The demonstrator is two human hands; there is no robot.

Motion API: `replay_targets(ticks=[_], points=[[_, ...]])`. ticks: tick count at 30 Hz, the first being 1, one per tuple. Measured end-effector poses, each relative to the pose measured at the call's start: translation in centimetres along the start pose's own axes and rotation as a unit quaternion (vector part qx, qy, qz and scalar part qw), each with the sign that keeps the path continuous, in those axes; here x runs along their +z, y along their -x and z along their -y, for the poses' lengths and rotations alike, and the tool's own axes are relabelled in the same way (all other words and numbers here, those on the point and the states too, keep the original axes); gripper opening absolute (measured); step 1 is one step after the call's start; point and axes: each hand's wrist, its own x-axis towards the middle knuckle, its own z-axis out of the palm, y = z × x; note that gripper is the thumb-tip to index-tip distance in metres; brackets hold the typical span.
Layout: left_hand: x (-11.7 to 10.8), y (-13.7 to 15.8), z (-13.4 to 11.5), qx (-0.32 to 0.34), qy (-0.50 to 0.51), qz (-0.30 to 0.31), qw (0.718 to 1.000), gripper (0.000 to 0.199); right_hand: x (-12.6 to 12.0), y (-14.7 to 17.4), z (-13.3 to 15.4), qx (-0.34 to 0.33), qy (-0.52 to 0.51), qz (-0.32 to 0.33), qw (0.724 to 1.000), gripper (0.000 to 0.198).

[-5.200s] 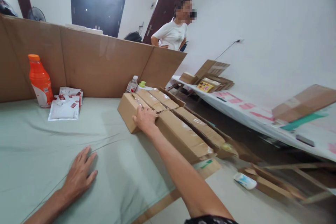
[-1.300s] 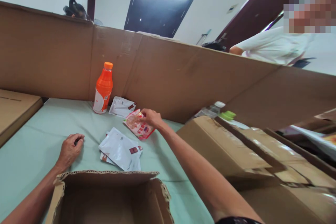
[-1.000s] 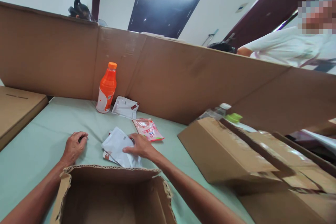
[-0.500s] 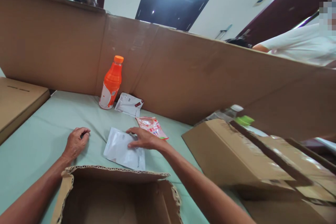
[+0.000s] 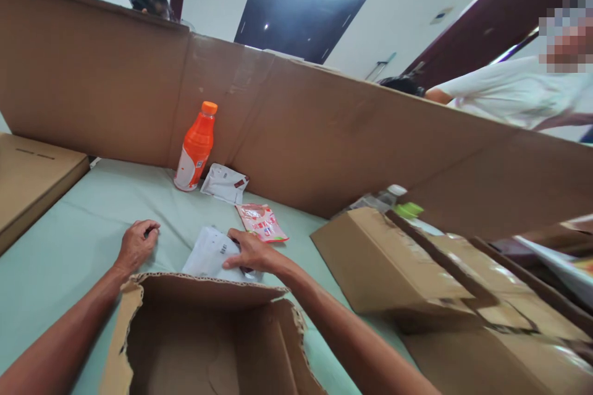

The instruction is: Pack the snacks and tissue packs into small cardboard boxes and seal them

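A white packet [image 5: 210, 253] lies on the pale green cloth, just beyond the torn rim of an open cardboard box [image 5: 208, 287]. My right hand [image 5: 250, 252] grips its right side, with the thumb on top and the fingers bent over the edge. The box rim covers the packet's near edge. To the left, my left hand [image 5: 139, 244] rests on the cloth, fingers loosely curled with a gap at the thumb and nothing visible in it. Beyond my right hand lies a pink and red packet [image 5: 262, 222]. Another white packet [image 5: 225, 183] leans near an upright orange bottle [image 5: 197, 147].
A tall cardboard wall [image 5: 324, 117] runs across the back. Cardboard boxes [image 5: 393, 265] stand at the right, with a clear plastic bottle [image 5: 391, 195] and a green item [image 5: 409, 210] behind them. A flat carton [image 5: 37, 179] is at the left. Another person's white sleeve [image 5: 500, 89] shows beyond the wall.
My right hand has closed on the white packet's right side, and the packet has shifted, with its printed mark now showing. My left hand stays put. The view has swung slightly to the right.
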Motion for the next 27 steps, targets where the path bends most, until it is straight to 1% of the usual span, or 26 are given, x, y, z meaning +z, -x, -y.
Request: replay_targets(ticks=[2, 4, 6, 7, 8, 10, 12, 14, 16, 18, 20, 21, 22, 23, 24, 25, 26, 27], points=[[-0.1, -0.2, 0.0, -0.009, 0.001, 0.005, 1.0, 0.028, -0.7, 3.1, -0.1, 0.0, 0.025, -0.052, 0.998, 0.04], [-0.3, -0.5, 0.0, -0.019, 0.003, 0.012, 1.0, 0.028, -1.2, 6.5, -0.7, 0.01, 0.057, -0.124, 0.991, 0.044], [-0.5, -0.7, -0.1, -0.027, 0.007, 0.018, 0.999, 0.028, -0.9, 9.8, -1.3, 0.013, 0.115, -0.186, 0.976, 0.046], [-0.6, -0.9, -0.2, -0.032, 0.01, 0.019, 0.999, 0.028, -0.4, 11.1, -1.6, 0.011, 0.147, -0.197, 0.969, 0.044], [-0.7, -1.0, -0.4, -0.038, 0.013, 0.02, 0.999, 0.028, 0.3, 12.3, -1.7, 0.009, 0.174, -0.193, 0.965, 0.041], [-0.8, -1.2, -1.1, -0.05, 0.019, 0.021, 0.998, 0.029, 1.8, 13.6, -1.6, 0.008, 0.195, -0.161, 0.967, 0.036], [-1.1, -1.3, -2.3, -0.061, 0.026, 0.023, 0.997, 0.03, 2.8, 14.1, -1.3, 0.005, 0.188, -0.142, 0.972, 0.035], [-2.1, -1.4, -4.1, -0.067, 0.035, 0.028, 0.997, 0.031, 2.9, 14.1, -1.1, -0.001, 0.175, -0.142, 0.974, 0.034], [-4.3, -1.1, -6.4, -0.062, 0.043, 0.026, 0.997, 0.032, 2.0, 14.2, -1.3, -0.003, 0.159, -0.15, 0.976, 0.028], [-7.8, 0.2, -9.2, -0.04, 0.053, 0.011, 0.998, 0.034, 0.2, 14.9, -2.0, 0.005, 0.139, -0.176, 0.974, 0.02], [-12.0, 3.0, -12.5, 0.002, 0.063, -0.006, 0.998, 0.039, -1.9, 16.4, -2.7, 0.013, 0.119, -0.217, 0.969, 0.011], [-14.0, 4.9, -14.2, 0.027, 0.065, -0.009, 0.997, 0.043, -2.8, 17.5, -2.8, 0.007, 0.087, -0.251, 0.964, 0.008], [-15.6, 6.9, -15.9, 0.053, 0.063, -0.012, 0.997, 0.044, -3.7, 18.6, -2.6, -0.007, 0.032, -0.297, 0.954, 0.009], [-16.9, 9.0, -17.5, 0.087, 0.057, -0.004, 0.995, 0.041, -4.4, 19.7, -2.1, -0.029, -0.043, -0.349, 0.936, 0.013], [-17.7, 11.0, -18.9, 0.146, 0.038, 0.044, 0.988, 0.037, -4.9, 20.8, -1.3, -0.056, -0.131, -0.401, 0.905, 0.018], [-18.0, 12.7, -20.1, 0.197, 0.024, 0.084, 0.976, 0.036, -5.2, 21.6, -0.1, -0.086, -0.218, -0.443, 0.865, 0.023], [-17.8, 14.0, -20.9, 0.23, -0.008, 0.121, 0.966, 0.039, -5.4, 22.2, 1.4, -0.116, -0.291, -0.47, 0.825, 0.026], [-17.4, 14.9, -21.5, 0.256, -0.047, 0.155, 0.953, 0.041, -5.3, 22.6, 3.0, -0.142, -0.339, -0.48, 0.797, 0.026]])
